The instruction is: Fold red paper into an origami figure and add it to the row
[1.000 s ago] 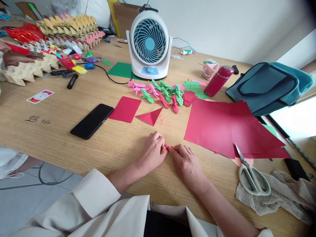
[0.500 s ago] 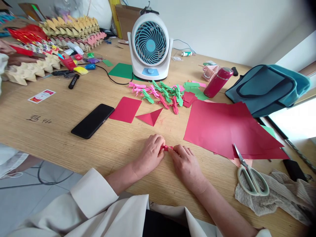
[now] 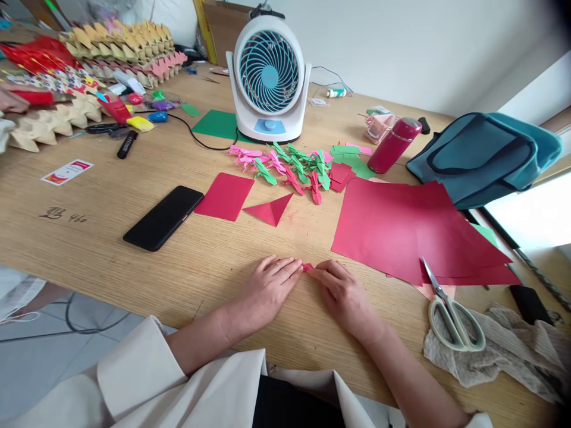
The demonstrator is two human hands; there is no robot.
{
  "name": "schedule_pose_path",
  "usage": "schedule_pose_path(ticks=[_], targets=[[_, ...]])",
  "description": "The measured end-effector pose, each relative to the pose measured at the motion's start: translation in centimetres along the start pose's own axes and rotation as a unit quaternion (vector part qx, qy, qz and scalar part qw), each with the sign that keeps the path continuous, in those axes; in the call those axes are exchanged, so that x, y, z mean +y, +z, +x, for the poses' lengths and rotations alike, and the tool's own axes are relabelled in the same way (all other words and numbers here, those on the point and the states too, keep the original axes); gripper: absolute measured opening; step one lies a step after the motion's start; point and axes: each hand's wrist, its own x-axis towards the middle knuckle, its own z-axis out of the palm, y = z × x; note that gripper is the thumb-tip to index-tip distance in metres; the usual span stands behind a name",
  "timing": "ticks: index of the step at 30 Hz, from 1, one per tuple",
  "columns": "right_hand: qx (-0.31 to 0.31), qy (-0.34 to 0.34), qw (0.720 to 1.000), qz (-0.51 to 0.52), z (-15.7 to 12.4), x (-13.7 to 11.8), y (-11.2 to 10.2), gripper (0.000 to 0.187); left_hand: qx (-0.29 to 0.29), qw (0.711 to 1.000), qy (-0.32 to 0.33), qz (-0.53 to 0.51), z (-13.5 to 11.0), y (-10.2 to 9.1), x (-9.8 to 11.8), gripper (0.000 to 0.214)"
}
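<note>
One black phone (image 3: 163, 217) is lying at the left of the desk (image 3: 111, 249), apart from the work. Just beside it, a red rectangle (image 3: 224, 196) and a red triangle (image 3: 270, 210) are waiting; the first is looking unfolded, the second folded once only. Below them, the left hand (image 3: 267, 291) is lying open and flat, its fingertips pressing down on the left end of a small red paper piece (image 3: 307, 267) near the desk's front edge. Behind, a row of folded pieces (image 3: 289, 163) in pink, green and red is sitting finished, by appearance. The right hand (image 3: 341, 294) is curling its fingers onto the piece's right end; whether it is pinching or only pressing cannot be told. Further right, large red sheets (image 3: 410, 229) are lying uncut, with scissors (image 3: 450, 312) resting at their near corner. Judgement: the piece in hand is looking well advanced, narrow and creased, while plenty of stock is remaining.
</note>
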Motion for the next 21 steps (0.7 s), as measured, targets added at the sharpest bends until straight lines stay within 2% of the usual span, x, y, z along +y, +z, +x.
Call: schedule_pose_path(ticks=[5,13,17,21], targets=[[-0.022,-0.004,1.000,0.018,-0.4,0.7,-1.0,0.037,-0.004,1.000,-0.006,0.009,0.3,-0.6,0.2,0.040],[-0.065,-0.067,0.988,-0.124,-0.1,0.1,-1.2,0.040,-0.027,0.999,0.023,0.019,0.1,-0.9,0.1,0.045],[-0.085,-0.067,0.980,-0.164,-0.2,0.0,-1.4,0.037,-0.039,0.998,0.034,0.031,0.1,-0.9,0.2,0.046],[-0.080,-0.067,0.978,-0.180,-0.2,-0.1,-1.7,0.033,-0.057,0.997,0.040,0.038,0.3,-1.1,0.4,0.046]])
